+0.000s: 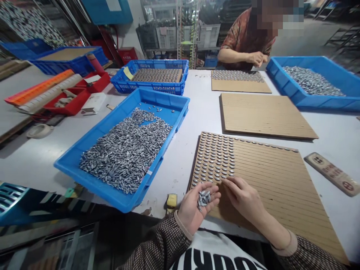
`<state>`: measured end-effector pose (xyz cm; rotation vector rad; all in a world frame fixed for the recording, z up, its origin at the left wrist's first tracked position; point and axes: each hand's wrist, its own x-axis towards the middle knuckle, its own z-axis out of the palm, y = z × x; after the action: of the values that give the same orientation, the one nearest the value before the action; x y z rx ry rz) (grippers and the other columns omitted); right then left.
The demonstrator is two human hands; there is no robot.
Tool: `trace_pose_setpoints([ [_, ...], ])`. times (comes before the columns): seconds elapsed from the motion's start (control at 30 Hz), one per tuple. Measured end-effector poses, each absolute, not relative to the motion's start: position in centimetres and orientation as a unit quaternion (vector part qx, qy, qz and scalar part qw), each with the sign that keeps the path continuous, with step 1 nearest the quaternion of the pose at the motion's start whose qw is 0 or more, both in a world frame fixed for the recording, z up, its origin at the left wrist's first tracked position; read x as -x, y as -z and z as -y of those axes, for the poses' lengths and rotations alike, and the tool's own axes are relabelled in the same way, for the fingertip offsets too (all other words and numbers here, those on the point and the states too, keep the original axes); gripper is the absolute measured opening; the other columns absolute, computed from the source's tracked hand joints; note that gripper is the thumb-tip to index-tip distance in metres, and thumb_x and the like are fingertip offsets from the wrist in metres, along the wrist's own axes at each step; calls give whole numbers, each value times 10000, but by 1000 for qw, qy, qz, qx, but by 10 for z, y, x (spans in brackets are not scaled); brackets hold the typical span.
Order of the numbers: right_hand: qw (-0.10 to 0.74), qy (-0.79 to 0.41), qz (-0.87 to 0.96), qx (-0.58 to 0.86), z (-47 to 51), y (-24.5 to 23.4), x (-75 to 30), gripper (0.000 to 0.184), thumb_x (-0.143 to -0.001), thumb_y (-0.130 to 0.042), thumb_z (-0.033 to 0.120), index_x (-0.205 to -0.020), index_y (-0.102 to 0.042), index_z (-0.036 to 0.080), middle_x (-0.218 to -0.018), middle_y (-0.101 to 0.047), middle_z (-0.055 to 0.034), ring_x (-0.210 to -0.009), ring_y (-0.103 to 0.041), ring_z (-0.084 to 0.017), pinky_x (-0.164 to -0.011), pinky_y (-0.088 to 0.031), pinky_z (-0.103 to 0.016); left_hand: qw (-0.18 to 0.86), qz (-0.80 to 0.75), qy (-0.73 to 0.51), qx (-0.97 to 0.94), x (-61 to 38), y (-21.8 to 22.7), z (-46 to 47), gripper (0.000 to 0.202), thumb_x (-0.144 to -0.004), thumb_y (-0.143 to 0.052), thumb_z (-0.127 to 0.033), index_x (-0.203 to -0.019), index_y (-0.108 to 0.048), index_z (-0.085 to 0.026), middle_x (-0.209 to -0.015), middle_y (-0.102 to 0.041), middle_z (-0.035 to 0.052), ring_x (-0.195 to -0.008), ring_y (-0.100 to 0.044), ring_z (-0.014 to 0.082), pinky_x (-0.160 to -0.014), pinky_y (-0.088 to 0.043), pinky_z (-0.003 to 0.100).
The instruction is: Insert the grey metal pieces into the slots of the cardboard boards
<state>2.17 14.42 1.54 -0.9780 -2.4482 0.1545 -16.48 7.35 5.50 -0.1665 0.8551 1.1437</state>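
My left hand (194,206) is palm up and cupped, with a small heap of grey, spindle-shaped metal pieces (203,198) lying in it. Just right of it, my right hand (245,198) has thumb and fingers pinched together at the surface of a slotted cardboard board (270,176). Whatever sits between those fingertips is hidden. Rows of the same grey pieces (215,157) stand in the board's left part, and a single line of them runs along its far edge. Left of the board, a blue tray (157,168) holds a large loose pile of these pieces (123,153).
Beyond my board lies another cardboard board (261,114). Across the table a person (239,45) works over a partly filled board (239,86), beside a blue tray (306,101). A blue basket (152,90), red bins (66,107), a yellow tape measure (171,200) and a printed wooden bar (332,174) are around.
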Motion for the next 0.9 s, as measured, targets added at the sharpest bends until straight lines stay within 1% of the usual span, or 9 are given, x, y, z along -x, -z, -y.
trace_pose_setpoints([
  [0.07,273,-125,891,341,-139,-31,-13,236,-910,-515,154,-1116,-627,186,-1031,-635,-92,-908,-578,-185,-741,-503,-302,751,-383,-533,67,163,-57,-74,313,-900,-532,-358,-1041,-637,-100,-1119,-659,162,-992,-648,226,-931,-482,385],
  [0.17,263,-187,902,287,-130,-48,2,294,-909,-507,157,-1175,-614,225,-1052,-639,-92,-877,-569,-190,-711,-501,-329,760,-347,-547,47,157,-58,-75,310,-907,-522,-363,-1014,-665,-110,-1116,-655,133,-1027,-613,209,-896,-487,338],
  [0.3,249,-141,920,267,-119,-50,10,301,-913,-467,111,-1161,-618,186,-1090,-647,-111,-883,-550,-200,-737,-477,-364,766,-348,-538,58,150,-53,-75,294,-875,-577,-370,-988,-676,-117,-1087,-652,106,-984,-602,181,-764,-484,248],
  [0.43,202,-104,938,263,-110,-43,4,298,-911,-484,126,-1188,-594,132,-1019,-656,-120,-868,-548,-208,-752,-472,-370,756,-401,-513,71,146,-45,-73,367,-838,-619,-406,-1060,-663,-116,-1069,-646,110,-958,-599,197,-671,-480,252],
  [0.5,199,-105,938,264,-107,-42,-1,282,-912,-477,121,-1165,-601,121,-962,-656,-114,-822,-550,-196,-737,-483,-360,756,-400,-513,66,145,-44,-72,371,-824,-637,-387,-1064,-664,-105,-1080,-642,122,-972,-600,210,-698,-490,269],
  [0.6,228,-132,924,276,-106,-44,-10,293,-919,-444,110,-1164,-601,145,-945,-657,-107,-798,-570,-177,-714,-506,-328,748,-404,-524,51,143,-47,-70,267,-819,-640,-283,-1004,-674,-93,-1051,-648,125,-979,-606,207,-780,-505,299],
  [0.7,258,-218,889,308,-110,-48,-21,282,-936,-420,137,-1135,-612,190,-943,-657,-94,-812,-601,-162,-691,-523,-290,754,-405,-515,31,141,-49,-67,195,-819,-612,-187,-988,-654,-101,-1011,-664,119,-952,-633,202,-855,-513,357],
  [0.8,269,-303,827,391,-120,-46,-38,178,-940,-465,235,-981,-634,202,-868,-663,-65,-762,-615,-155,-656,-521,-265,779,-398,-484,27,144,-53,-67,216,-791,-601,-116,-1006,-620,-95,-1053,-672,150,-953,-667,227,-903,-506,380],
  [0.9,269,-348,754,488,-133,-32,-54,191,-911,-525,350,-902,-640,198,-821,-683,-48,-706,-624,-156,-631,-514,-258,775,-397,-491,18,154,-60,-73,270,-756,-560,-32,-1020,-597,-77,-1125,-657,189,-1025,-662,258,-937,-497,358],
])
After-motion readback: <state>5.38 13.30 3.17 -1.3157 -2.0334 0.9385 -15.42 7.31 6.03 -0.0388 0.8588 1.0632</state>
